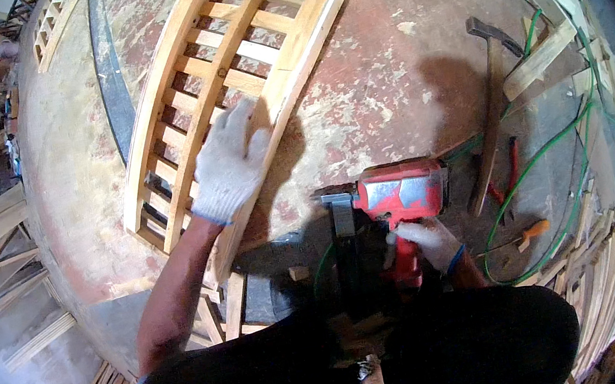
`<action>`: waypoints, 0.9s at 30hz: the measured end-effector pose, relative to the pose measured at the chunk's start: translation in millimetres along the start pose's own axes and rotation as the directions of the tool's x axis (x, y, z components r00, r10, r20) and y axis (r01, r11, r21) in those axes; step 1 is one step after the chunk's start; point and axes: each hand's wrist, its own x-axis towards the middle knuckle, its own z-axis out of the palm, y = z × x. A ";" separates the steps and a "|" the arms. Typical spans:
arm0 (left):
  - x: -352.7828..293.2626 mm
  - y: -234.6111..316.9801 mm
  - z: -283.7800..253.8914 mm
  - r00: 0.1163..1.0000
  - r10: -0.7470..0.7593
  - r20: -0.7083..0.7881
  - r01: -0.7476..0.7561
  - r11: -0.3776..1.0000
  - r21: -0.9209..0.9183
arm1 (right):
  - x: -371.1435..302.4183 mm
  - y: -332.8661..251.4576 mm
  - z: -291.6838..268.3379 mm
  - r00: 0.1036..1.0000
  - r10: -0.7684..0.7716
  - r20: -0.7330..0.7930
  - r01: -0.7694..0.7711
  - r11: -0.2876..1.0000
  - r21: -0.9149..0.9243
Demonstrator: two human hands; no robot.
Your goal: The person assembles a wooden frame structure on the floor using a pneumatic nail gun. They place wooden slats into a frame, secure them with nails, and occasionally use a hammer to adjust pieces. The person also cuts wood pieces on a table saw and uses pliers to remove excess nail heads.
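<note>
Left hand point(228, 164) in a white knit glove lies flat, fingers spread wide, on the wooden slatted frame point(228, 85), near its lower right rail, pressing, not gripping. The frame lies flat on the worn reddish worktable point(386, 77), upper centre, slanting up to the right. Right hand point(430, 241), also gloved, has its fingers wrapped tight around the grip of the red nail gun point(400, 198), which sits just right of the frame's lower end, nose to the left, apart from the wood. Frame looks stiff, light to moderate in weight, rough and non-slippery; thin cross slats probably the weak part, so best held by the long side rails. Nail gun likely heavy, rigid; hold by the handle. Hammer point(494, 84) and green hose point(556, 155) lie to the right.
</note>
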 end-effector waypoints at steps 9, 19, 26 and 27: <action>49.2 14.5 52.3 0.968 0.118 -0.222 -0.126 0.992 -0.020 | 0.5 -12.1 0.4 0.993 0.093 -0.072 -0.107 0.966 -0.237; 62.6 11.0 74.3 0.962 -0.235 -0.140 0.069 0.703 -0.708 | 6.4 10.8 -9.9 0.997 0.074 0.000 -0.072 0.979 -0.188; 90.6 -14.3 69.4 0.898 0.355 -0.260 -0.372 0.928 -0.018 | -0.8 -10.8 -2.0 0.978 0.207 -0.034 -0.210 0.971 -0.113; 90.0 -29.8 76.2 0.988 -0.103 -0.119 0.034 0.877 -0.478 | 4.3 -8.8 0.1 0.985 0.173 0.001 -0.172 0.981 -0.086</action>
